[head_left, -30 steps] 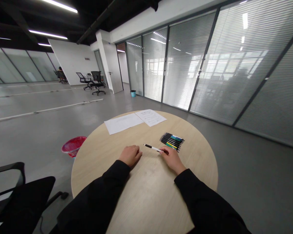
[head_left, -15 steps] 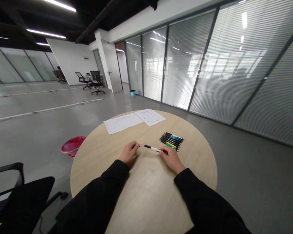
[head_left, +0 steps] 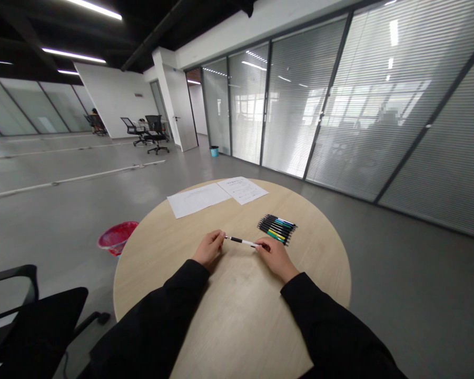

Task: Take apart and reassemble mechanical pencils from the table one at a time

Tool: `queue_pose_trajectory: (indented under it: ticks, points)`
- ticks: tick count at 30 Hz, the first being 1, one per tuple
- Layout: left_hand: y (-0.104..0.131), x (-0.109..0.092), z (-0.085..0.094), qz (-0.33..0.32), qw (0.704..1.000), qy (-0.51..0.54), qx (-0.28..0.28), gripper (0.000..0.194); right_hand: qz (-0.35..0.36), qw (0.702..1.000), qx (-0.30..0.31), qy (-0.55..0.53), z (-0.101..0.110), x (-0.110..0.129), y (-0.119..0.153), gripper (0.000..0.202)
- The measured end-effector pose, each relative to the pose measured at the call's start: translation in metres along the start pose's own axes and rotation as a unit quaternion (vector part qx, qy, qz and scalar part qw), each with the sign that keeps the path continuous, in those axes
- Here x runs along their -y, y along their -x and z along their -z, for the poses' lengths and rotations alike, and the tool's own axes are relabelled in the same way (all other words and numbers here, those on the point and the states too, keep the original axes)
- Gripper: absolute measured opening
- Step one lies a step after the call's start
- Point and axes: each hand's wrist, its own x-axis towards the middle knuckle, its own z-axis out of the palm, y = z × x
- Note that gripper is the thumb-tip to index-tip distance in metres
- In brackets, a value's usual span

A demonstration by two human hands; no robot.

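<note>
A white pen with a black grip [head_left: 242, 241] is held level between my two hands, over the round wooden table [head_left: 150, 263]. My right hand [head_left: 275, 255] pinches its right end, and dark parts show between the fingers. At the pen's left tip, the fingers of my left hand [head_left: 210, 248] are pressed together; whatever small piece they may hold there is too small to make out. Just beyond my right hand lies a row of several pens [head_left: 277, 228], mostly black, some with green, yellow or blue parts.
Two sheets of paper, a left one [head_left: 198, 200] and a printed right one [head_left: 243, 190], lie at the table's far side. A red basin [head_left: 117, 238] stands on the floor at the left, near a black chair [head_left: 35, 326].
The pen has shifted slightly left, and its left tip now meets my left fingers, where a small gap showed before. My right hand moved a little left with it.
</note>
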Motion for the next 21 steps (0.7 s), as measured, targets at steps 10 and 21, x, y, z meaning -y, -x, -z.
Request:
queue_pose_trajectory:
  ticks: [10, 21]
  points:
    - [0.0002, -0.0046, 0.0005, 0.001, 0.998, -0.01, 0.06, 0.049, 0.0, 1.0, 0.008, 0.008, 0.0021, 0.0069, 0.0002, 0.014]
    - [0.0, -0.0014, 0.001, -0.029, 0.997, -0.018, 0.073, 0.043, 0.013, 1.0, 0.005, 0.014, 0.0005, 0.0044, 0.0001, 0.014]
